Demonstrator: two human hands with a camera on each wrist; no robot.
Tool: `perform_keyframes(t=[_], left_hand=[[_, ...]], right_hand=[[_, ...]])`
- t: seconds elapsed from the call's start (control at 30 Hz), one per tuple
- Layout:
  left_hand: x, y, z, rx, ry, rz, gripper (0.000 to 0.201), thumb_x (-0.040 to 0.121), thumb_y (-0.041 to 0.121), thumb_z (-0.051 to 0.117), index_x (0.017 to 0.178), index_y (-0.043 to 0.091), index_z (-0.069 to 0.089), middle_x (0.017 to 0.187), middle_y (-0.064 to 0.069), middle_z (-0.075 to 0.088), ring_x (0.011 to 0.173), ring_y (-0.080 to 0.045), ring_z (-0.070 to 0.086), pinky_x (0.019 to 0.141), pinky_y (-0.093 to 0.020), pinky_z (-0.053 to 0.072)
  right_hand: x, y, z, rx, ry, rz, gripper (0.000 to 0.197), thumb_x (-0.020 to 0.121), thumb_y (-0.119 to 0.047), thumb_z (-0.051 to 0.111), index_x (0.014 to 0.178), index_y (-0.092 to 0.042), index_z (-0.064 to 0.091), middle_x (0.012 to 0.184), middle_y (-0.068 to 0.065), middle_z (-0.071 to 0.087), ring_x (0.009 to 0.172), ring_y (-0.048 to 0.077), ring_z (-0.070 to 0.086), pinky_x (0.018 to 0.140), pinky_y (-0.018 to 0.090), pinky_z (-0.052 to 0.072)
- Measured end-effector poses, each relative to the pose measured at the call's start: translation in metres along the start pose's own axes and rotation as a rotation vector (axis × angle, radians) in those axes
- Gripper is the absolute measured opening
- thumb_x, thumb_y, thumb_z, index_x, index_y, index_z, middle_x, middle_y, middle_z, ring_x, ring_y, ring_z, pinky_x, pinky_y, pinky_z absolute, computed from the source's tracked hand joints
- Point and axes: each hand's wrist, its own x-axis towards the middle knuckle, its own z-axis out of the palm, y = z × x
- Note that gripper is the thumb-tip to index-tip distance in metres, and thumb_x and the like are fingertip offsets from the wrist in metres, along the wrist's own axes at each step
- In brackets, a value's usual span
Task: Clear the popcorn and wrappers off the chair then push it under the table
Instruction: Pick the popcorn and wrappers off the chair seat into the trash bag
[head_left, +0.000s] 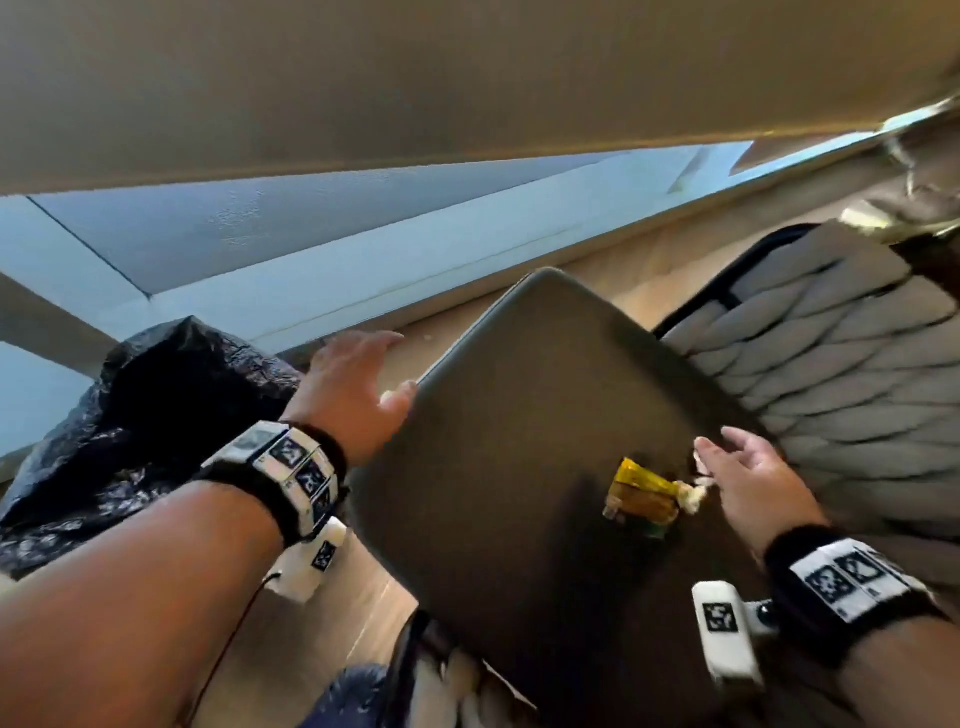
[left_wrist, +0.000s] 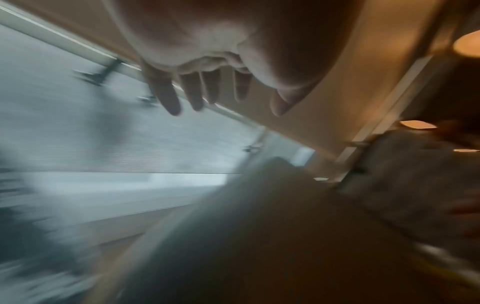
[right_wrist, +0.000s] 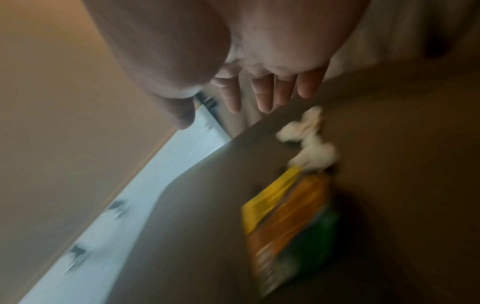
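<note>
Wood floor (head_left: 374, 597) runs under a dark chair seat (head_left: 519, 467), and a pale wall and a white baseboard stand behind it. Up top is a big tan surface (head_left: 467, 78) that may be the table, but I cannot tell for sure. On the seat lies a yellow wrapper (head_left: 641, 493), with a few bits of white popcorn (head_left: 693, 493) touching its end, near the padded chair back (head_left: 831, 389). So the seat is not clean yet. The right hand (head_left: 748, 483) hangs just beside the popcorn, on the chair-back side. Its fingers (right_wrist: 262, 92) are spread out straight and it holds nothing. It may be touching a bit of popcorn at its fingertips, but that is too small to tell. The left hand (head_left: 353, 395) is at the far left corner of the seat, with its thumb right by the edge. Its fingers (left_wrist: 166, 92) are also straight and apart, and it grips nothing. A black trash bag (head_left: 130, 415) sits on the floor just left of the chair, close to that hand. My guess is that the cleaning is in its last part: the wrapper and popcorn must go off the seat, likely into the bag. After that the chair has to be pushed under the table, and that step is not done.
</note>
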Motion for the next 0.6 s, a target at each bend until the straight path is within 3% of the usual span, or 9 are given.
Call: perform_keyframes(t=[0.1,0.2,0.27,0.33,0.4,0.43,0.5,0.6], left_hand=[[-0.003,0.083,0.031,0.016,-0.191,0.237,0.056,0.086,0.050,0.056,0.138,0.034,0.043,0.138,-0.001,0.052,0.126,-0.022,0.051,0.105,-0.044,0.045],[-0.025,0.142,0.081,0.235,-0.421,0.449,0.069,0.087,0.047,0.059,0.148,0.034,0.030,0.153,-0.001,0.039,0.139,-0.028,0.037,0.109,-0.048,0.041],[-0.039,0.161,0.115,0.409,-0.561,0.588,0.079,0.087,0.043,0.063,0.153,0.035,0.020,0.165,-0.003,0.019,0.149,-0.030,0.020,0.116,-0.053,0.029],[-0.045,0.172,0.144,0.525,-0.665,0.683,0.086,0.089,0.038,0.064,0.156,0.037,0.010,0.168,-0.004,0.002,0.153,-0.032,0.005,0.120,-0.059,0.016],[-0.045,0.179,0.166,0.608,-0.706,0.731,0.085,0.093,0.033,0.059,0.156,0.036,0.003,0.168,-0.006,-0.005,0.153,-0.036,-0.002,0.119,-0.066,0.010],[-0.044,0.181,0.175,0.639,-0.710,0.732,0.080,0.095,0.031,0.054,0.156,0.034,0.003,0.168,-0.006,-0.003,0.152,-0.037,-0.001,0.118,-0.067,0.012],[-0.040,0.185,0.184,0.704,-0.681,0.725,0.066,0.097,0.027,0.048,0.155,0.031,0.016,0.166,-0.007,0.013,0.150,-0.037,0.012,0.115,-0.063,0.025],[-0.035,0.191,0.182,0.749,-0.641,0.724,0.045,0.097,0.026,0.047,0.142,0.028,0.042,0.148,-0.007,0.040,0.133,-0.036,0.038,0.099,-0.051,0.043]], right_hand=[[0.013,0.038,-0.019,-0.067,0.004,0.060,0.067,0.085,-0.035,0.072,0.144,-0.015,0.048,0.147,0.017,0.050,0.134,0.032,0.047,0.114,0.041,0.035],[0.020,0.062,-0.019,-0.165,-0.105,-0.020,0.075,0.083,-0.013,0.073,0.150,-0.020,0.040,0.155,0.019,0.038,0.141,0.029,0.038,0.115,0.029,0.024],[0.023,0.070,-0.010,-0.270,-0.188,-0.087,0.084,0.082,-0.019,0.074,0.153,-0.030,0.031,0.161,0.015,0.025,0.146,0.028,0.030,0.117,0.027,0.020],[0.024,0.071,-0.002,-0.355,-0.208,-0.146,0.091,0.080,-0.033,0.075,0.154,-0.039,0.022,0.167,0.009,0.008,0.150,0.030,0.022,0.120,0.035,0.019],[0.028,0.067,0.004,-0.433,-0.216,-0.191,0.088,0.084,-0.038,0.070,0.155,-0.041,0.017,0.168,0.006,-0.002,0.149,0.035,0.022,0.120,0.040,0.022],[0.030,0.064,0.007,-0.464,-0.219,-0.197,0.081,0.088,-0.038,0.064,0.155,-0.041,0.018,0.168,0.005,-0.002,0.147,0.038,0.025,0.119,0.042,0.025],[0.035,0.063,0.015,-0.520,-0.215,-0.225,0.062,0.094,-0.035,0.052,0.152,-0.036,0.030,0.165,0.006,0.013,0.138,0.041,0.034,0.115,0.043,0.031],[0.039,0.067,0.023,-0.513,-0.238,-0.316,0.033,0.094,-0.021,0.047,0.126,-0.024,0.054,0.135,0.010,0.044,0.117,0.039,0.052,0.098,0.042,0.044]])
